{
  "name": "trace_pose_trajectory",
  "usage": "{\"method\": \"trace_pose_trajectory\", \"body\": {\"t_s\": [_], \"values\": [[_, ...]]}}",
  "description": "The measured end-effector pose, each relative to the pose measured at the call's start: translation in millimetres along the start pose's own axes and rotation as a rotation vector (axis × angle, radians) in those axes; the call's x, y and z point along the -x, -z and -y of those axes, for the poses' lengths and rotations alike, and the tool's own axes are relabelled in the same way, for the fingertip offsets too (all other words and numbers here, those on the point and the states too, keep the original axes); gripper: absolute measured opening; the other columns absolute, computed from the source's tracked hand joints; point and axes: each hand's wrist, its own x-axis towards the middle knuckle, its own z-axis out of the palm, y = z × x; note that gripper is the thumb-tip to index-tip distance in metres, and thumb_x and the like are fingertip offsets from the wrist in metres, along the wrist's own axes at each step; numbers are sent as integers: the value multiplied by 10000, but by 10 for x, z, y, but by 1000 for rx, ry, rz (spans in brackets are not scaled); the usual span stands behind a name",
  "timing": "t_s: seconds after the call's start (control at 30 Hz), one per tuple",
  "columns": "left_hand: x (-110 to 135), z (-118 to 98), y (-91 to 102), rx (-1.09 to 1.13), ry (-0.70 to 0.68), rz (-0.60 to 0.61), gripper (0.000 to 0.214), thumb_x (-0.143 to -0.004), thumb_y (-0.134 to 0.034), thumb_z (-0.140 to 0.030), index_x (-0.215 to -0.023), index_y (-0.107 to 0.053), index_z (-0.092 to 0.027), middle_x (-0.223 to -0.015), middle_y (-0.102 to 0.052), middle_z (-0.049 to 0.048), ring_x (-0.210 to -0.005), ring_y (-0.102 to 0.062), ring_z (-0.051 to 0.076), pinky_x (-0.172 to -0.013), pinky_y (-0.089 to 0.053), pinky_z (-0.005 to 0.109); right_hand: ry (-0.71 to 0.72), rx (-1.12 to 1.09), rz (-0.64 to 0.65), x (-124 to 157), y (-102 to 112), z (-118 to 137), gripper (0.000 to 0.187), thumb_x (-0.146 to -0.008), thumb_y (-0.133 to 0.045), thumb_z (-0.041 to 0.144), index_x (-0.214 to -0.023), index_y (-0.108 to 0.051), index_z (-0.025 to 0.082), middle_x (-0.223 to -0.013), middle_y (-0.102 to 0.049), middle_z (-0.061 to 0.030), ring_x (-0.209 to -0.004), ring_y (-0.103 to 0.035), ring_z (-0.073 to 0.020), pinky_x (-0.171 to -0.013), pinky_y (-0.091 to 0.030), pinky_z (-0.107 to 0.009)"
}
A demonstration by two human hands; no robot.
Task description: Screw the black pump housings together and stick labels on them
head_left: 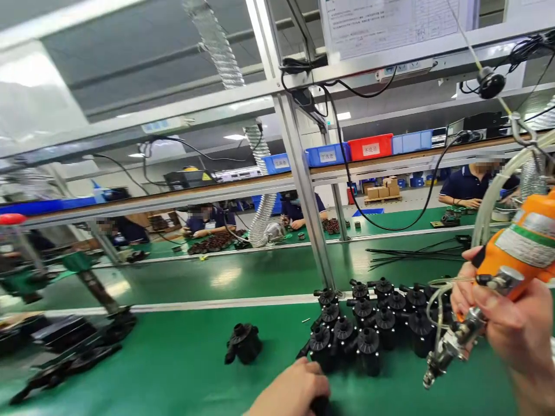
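Observation:
My right hand point(507, 315) is wrapped round an orange power screwdriver point(526, 240) with a metal screw-feed nose point(453, 344) and thin clear hoses. Its tip points down and left, in the air in front of the black pumps. At the bottom edge, my left hand point(297, 390) is curled over a dark part point(319, 404), apparently another black pump, mostly hidden by the hand and the frame edge. Just beyond these fingers stand several black pumps point(367, 346) in close rows, ports upward. One single pump point(245, 342) stands apart to the left.
A small metal pin point(306, 320) lies on the green mat point(182, 358). An upright post point(303, 190) rises behind the pumps. Black rods point(407, 254) lie farther back. Blue bins and a red bin point(370, 147) line the shelf. Co-workers point(470, 185) sit at the opposite bench.

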Motion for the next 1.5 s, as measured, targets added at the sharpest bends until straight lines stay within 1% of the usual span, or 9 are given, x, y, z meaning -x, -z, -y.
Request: {"method": "trace_pose_trajectory", "body": {"t_s": [0.07,0.17,0.27,0.4,0.67,0.9,1.13,1.33,1.5], "values": [[-270,-381,-132,15,-115,12,220,-831,-834,-219,-1042,-821,-282,-1075,-779,41,-1080,-691,305,-1036,-471,366,16,60,-34,35,-68,-8,426,-725,-801,216,-1123,-654,246,-690,-594,44,-491,-523,-147,-456,-454,-284],[-711,-846,-272,144,-173,-99,349,-832,-901,-455,-1105,-821,-253,-1072,-767,81,-1056,-688,313,-934,-501,342,40,106,-49,51,-131,-60,415,-676,-804,190,-1064,-660,227,-714,-593,48,-508,-512,-130,-471,-448,-276],[-1009,-1031,-352,273,-190,-183,386,-814,-910,-522,-1055,-833,-230,-1025,-760,98,-1010,-688,322,-871,-506,346,40,123,-39,34,-164,-116,412,-657,-820,229,-1035,-660,197,-678,-572,53,-490,-491,-117,-452,-436,-267],[-1097,-932,-379,465,-218,-172,629,-626,-1020,-508,-1172,-807,-280,-1062,-745,57,-1010,-665,311,-886,-497,335,31,84,-14,5,-241,-169,461,-640,-814,230,-1058,-621,216,-648,-552,75,-452,-450,-98,-415,-409,-248],[-1083,-917,-313,543,-112,-83,499,-623,-945,-562,-926,-791,-198,-885,-709,-10,-937,-596,299,-760,-413,278,28,54,2,-2,-490,-144,477,-588,-786,267,-1016,-578,244,-630,-541,85,-416,-439,-89,-380,-416,-237],[-1118,-948,-297,551,-101,-82,428,-581,-988,-391,-823,-704,-182,-814,-645,-41,-852,-540,230,-716,-352,261,71,189,-32,25,-585,-142,422,-616,-760,362,-975,-564,257,-600,-509,88,-445,-470,-109,-404,-451,-244],[-1117,-926,-294,612,-183,-93,527,-605,-990,-410,-1006,-735,-182,-898,-732,-7,-951,-621,310,-851,-484,317,-2,121,40,10,-660,-115,368,-568,-754,312,-826,-495,277,-550,-452,99,-440,-408,-101,-381,-384,-228],[-1096,-933,-291,627,-227,-94,692,-710,-888,-440,-1328,-687,-201,-1043,-764,24,-985,-662,361,-903,-559,397,-175,136,183,148,-712,-414,488,-553,-849,296,-868,-478,274,-587,-423,115,-478,-350,-89,-418,-334,-230],[-1095,-910,-322,620,-251,-114,586,-738,-874,-416,-1260,-715,-202,-1032,-766,28,-1000,-674,358,-969,-548,425,-213,115,187,192,-691,-517,544,-566,-868,253,-946,-479,272,-603,-408,130,-491,-343,-88,-442,-342,-232]]}}
